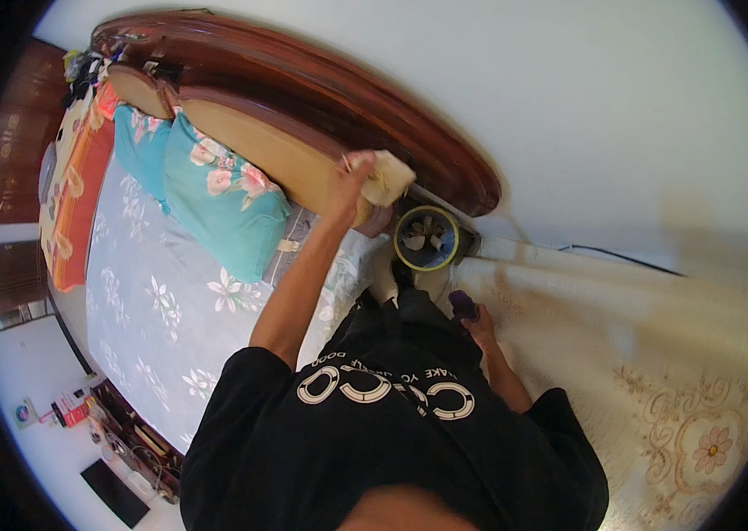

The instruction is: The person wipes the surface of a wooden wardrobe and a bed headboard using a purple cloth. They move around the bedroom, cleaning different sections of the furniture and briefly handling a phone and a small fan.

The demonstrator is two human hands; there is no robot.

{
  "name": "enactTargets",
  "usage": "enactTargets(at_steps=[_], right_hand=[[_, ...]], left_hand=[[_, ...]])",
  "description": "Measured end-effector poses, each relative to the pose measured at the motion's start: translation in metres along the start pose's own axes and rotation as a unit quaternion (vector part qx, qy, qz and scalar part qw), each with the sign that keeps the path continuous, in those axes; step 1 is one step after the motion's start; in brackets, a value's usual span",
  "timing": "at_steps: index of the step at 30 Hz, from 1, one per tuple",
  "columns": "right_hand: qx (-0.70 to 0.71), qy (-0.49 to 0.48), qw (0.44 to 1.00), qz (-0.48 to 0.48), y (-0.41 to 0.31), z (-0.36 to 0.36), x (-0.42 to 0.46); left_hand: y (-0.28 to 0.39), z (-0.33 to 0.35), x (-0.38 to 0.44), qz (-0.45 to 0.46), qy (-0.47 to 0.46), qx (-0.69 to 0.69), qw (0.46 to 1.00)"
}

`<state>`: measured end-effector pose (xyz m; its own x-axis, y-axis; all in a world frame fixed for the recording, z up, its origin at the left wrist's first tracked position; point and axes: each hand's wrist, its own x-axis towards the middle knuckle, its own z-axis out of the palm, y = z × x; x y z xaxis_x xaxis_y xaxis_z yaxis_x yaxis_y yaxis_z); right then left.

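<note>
My left hand (355,174) is raised over the near end of the bed's headboard (267,129). It grips a pale, cream-coloured cloth or pad (388,178), whose exact kind I cannot tell. My right hand (478,326) hangs low at my right side, closed around a dark purple object (463,305), perhaps a cloth or brush. Between the two hands, beside the bed, stands a round bin with a yellow-green rim (457,240), seen from above. Several pale scraps (415,242) lie inside it.
To the left, the bed has a grey floral sheet (168,299), teal floral pillows (221,199) and an orange blanket (78,219). A black cable (619,257) runs along the wall at right. A beige patterned carpet (566,345) covers the floor there.
</note>
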<state>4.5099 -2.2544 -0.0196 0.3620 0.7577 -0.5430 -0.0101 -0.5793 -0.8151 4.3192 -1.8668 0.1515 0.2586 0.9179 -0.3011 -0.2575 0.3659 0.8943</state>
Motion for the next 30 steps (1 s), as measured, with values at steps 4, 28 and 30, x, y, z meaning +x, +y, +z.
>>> enactTargets(at_steps=[4, 28, 30], right_hand=[[-0.126, 0.002, 0.992, -0.003, 0.017, -0.005, 0.027], [-0.449, -0.079, 0.671, -0.585, -0.417, 0.302, 0.175], [-0.579, -0.071, 0.576, -0.572, -0.418, 0.324, 0.211]], left_hand=[[0.048, -0.010, 0.041, 0.221, 0.043, 0.133, 0.965], [-0.222, -0.335, -0.333, -0.164, 0.344, 0.200, 0.902], [-0.229, -0.339, -0.358, -0.235, 0.332, 0.193, 0.893]])
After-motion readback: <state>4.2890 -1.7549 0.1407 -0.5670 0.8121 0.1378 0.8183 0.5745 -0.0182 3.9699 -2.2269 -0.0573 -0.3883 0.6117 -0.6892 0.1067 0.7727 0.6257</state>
